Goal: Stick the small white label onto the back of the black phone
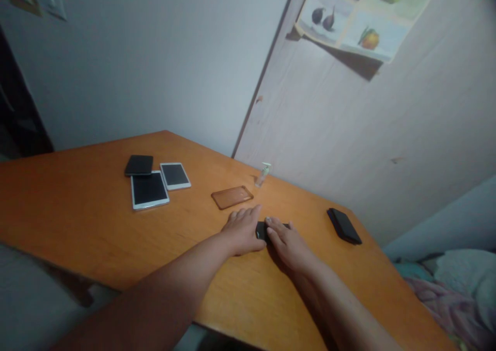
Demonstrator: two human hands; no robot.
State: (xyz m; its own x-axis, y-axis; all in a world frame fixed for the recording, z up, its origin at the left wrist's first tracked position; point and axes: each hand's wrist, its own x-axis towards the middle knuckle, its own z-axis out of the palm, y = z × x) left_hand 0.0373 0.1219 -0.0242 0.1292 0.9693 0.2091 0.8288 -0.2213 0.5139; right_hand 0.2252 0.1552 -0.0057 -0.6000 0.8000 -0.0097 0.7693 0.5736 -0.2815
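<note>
Both my hands rest on the orange wooden table (77, 222) over a small black device (262, 230), probably a phone, mostly hidden beneath them. My left hand (243, 231) lies on its left end with fingers together and curled around it. My right hand (289, 243) covers its right part, fingers pressed flat on top. Just beyond my hands lies a translucent brown phone case (232, 196).
At the far left lie a white-framed tablet (149, 190), a smaller white tablet (175, 176) and a black phone (138, 165). A black phone or case (344, 225) sits at the right. A small clear spray bottle (263, 175) stands by the wall. Bedding (453, 284) lies to the right.
</note>
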